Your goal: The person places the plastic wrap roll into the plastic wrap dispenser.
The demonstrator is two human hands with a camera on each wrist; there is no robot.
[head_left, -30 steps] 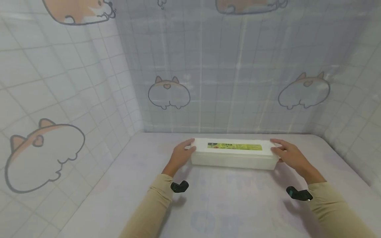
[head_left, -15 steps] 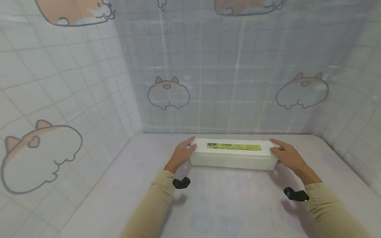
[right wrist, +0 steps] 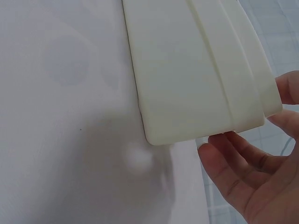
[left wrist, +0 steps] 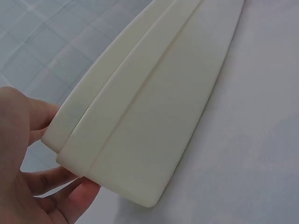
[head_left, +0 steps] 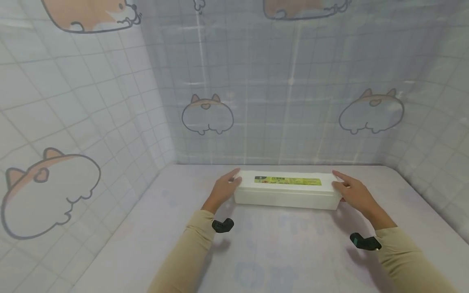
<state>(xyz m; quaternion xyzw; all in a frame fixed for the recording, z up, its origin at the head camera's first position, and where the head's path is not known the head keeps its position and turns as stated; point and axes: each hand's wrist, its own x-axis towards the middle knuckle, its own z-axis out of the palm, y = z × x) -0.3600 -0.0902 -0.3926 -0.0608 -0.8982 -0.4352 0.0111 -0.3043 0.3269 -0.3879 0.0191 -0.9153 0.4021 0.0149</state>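
A long white cling film box [head_left: 287,197] with a yellow-green label [head_left: 287,180] lies crosswise toward the back of the table. My left hand [head_left: 221,190] grips its left end, thumb at the top edge. At the opposite end, my right hand [head_left: 354,194] holds the box between thumb and fingers. In the left wrist view, the fingers [left wrist: 70,198] bend under the stepped lid's edge at the box's corner [left wrist: 145,158]. The right wrist view shows curled fingertips [right wrist: 224,154] against the underside of the lid rim on the box [right wrist: 201,84].
The box stands on a pale cloth-covered table [head_left: 271,252]. Behind it rises a grid-patterned curtain [head_left: 286,134] with cartoon corgis, and a similar sheet [head_left: 121,122] hangs at the left. Dark wrist cameras [head_left: 222,225] sit at both cuffs.
Both forearms have shifted very slightly inward, and the view has turned a touch. The box stays in nearly the same place, with both hands still at its ends.
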